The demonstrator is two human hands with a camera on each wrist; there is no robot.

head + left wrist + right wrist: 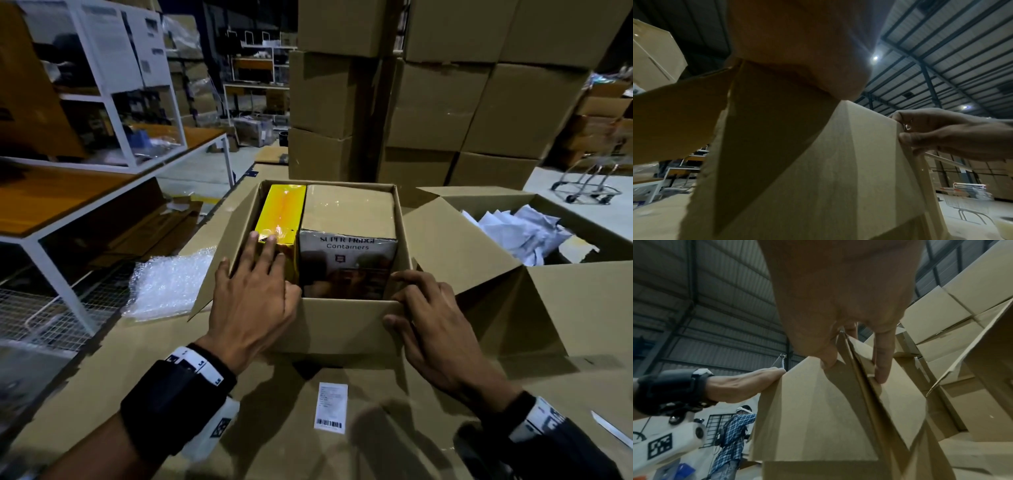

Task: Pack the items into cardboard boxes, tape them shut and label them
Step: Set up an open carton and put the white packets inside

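An open cardboard box (pixel 342 325) stands in front of me with its flaps out. Inside stand a yellow box (pixel 282 212) on the left and a "Super Fridge Containers" box (pixel 347 240) on the right. My left hand (pixel 263 260) reaches over the near-left corner, its straight fingers resting on the yellow box's near end. My right hand (pixel 399 298) grips the near-right corner, thumb on the front wall and fingers curled over the rim. The left wrist view shows that right hand (pixel 904 129) pinching the box's edge (pixel 838 162).
Bubble wrap (pixel 164 284) lies left of the box and a barcode label (pixel 330 407) lies in front of it. A second open carton (pixel 565 308) with white paper stands at the right. Stacked cartons (pixel 428 102) rise behind. A white-framed table (pixel 68 205) stands at the left.
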